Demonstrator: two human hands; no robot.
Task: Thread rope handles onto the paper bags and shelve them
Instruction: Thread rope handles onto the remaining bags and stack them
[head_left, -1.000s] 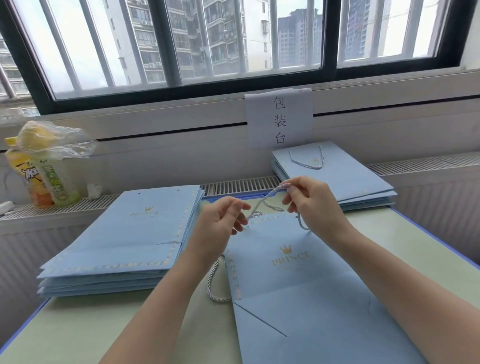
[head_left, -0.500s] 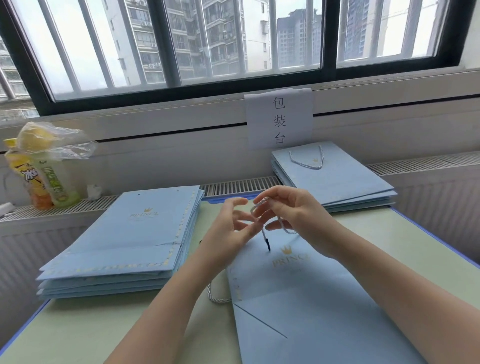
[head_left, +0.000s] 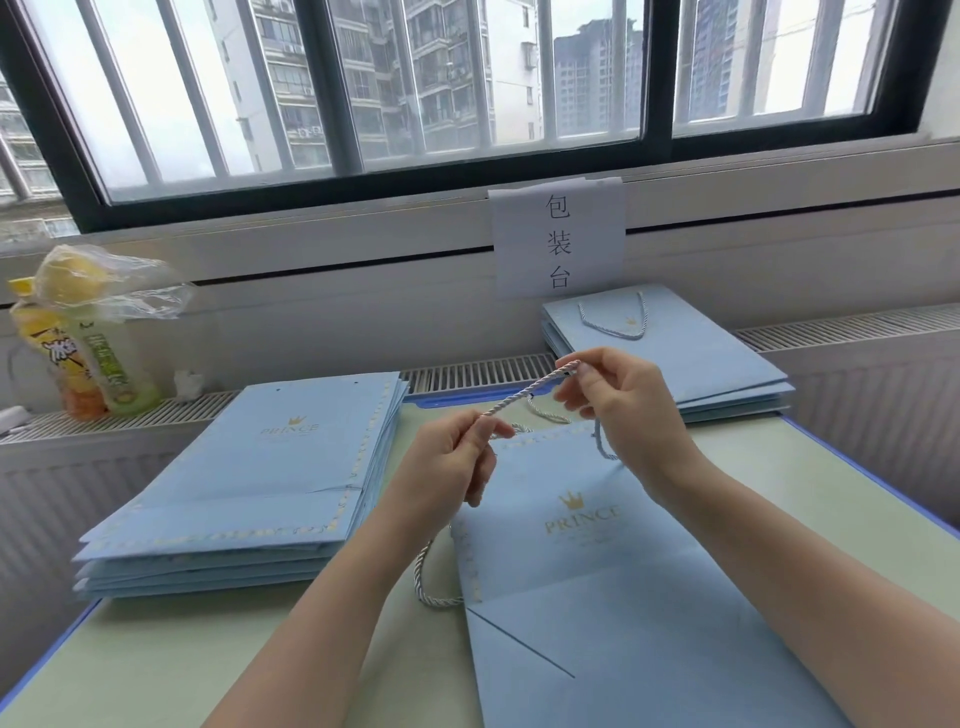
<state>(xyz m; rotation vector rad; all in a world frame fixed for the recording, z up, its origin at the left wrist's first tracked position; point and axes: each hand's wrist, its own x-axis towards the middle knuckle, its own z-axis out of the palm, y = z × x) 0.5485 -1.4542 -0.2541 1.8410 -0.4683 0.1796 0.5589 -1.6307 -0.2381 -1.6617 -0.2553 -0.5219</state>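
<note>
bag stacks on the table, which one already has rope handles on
The far right stack, below the paper sign: a rope loop lies on its top bag. The left stack shows only bare punched holes.

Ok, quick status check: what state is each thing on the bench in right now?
rope: pulled taut between both hands
left hand: pinching the rope's lower part
right hand: pinching the rope near its tip
front bag: flat on the table, one handle loop showing at its left edge
left stack: flat, no handles visible
right stack: flat, top bag has a handle
bottles: upright, under a plastic bag
</note>
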